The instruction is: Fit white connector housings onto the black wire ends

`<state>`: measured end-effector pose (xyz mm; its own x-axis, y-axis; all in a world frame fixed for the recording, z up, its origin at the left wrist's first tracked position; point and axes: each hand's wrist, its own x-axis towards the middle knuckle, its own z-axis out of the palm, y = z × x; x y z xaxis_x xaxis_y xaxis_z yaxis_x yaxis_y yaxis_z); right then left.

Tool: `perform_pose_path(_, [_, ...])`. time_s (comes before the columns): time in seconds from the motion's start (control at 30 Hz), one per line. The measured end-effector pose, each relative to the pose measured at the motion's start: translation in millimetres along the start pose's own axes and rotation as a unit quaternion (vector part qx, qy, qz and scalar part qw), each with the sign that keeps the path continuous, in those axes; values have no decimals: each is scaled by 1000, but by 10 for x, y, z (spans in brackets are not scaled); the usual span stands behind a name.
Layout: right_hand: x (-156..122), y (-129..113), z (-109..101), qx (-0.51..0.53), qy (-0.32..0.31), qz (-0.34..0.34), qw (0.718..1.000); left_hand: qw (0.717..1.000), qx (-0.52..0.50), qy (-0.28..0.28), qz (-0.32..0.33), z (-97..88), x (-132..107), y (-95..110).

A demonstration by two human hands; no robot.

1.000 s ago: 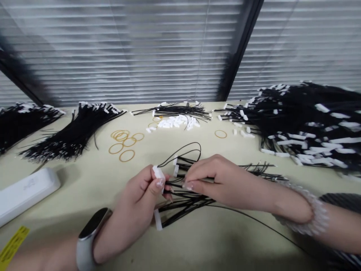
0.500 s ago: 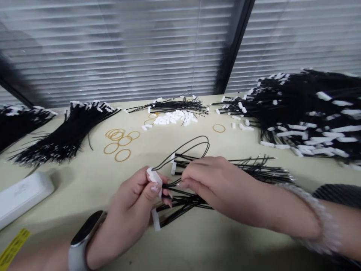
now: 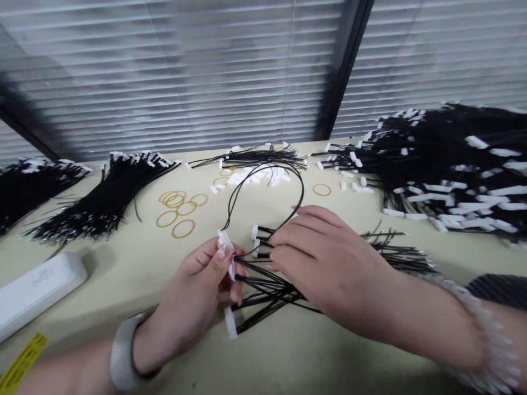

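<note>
at lower centre of the frame, the left hand (image 3: 195, 288) pinches a white connector (image 3: 225, 247) between thumb and fingers, its black wires (image 3: 267, 291) looping above the pale table (image 3: 288, 356), while the right hand (image 3: 325, 258) curls beside them, its grip impossible to tell.

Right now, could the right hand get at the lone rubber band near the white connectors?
Probably yes: the right hand sits just below the rubber band, and nothing appears to lie between them.
</note>
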<state>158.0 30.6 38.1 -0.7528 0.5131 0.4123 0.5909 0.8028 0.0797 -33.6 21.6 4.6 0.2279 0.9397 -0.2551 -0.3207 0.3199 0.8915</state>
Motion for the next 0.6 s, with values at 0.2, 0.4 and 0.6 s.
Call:
perform_pose_path(0.2, [8, -15, -58, 151, -63, 71, 984, 998, 46, 4, 34, -1, -12, -3])
perform_pose_path(0.4, [51, 6, -74, 306, -108, 139, 936, 995, 85, -23, 49, -16, -37, -24])
perform_pose_path(0.6, [73, 26, -40, 456, -163, 236, 842, 991, 105, -60, 57, -41, -50, -31])
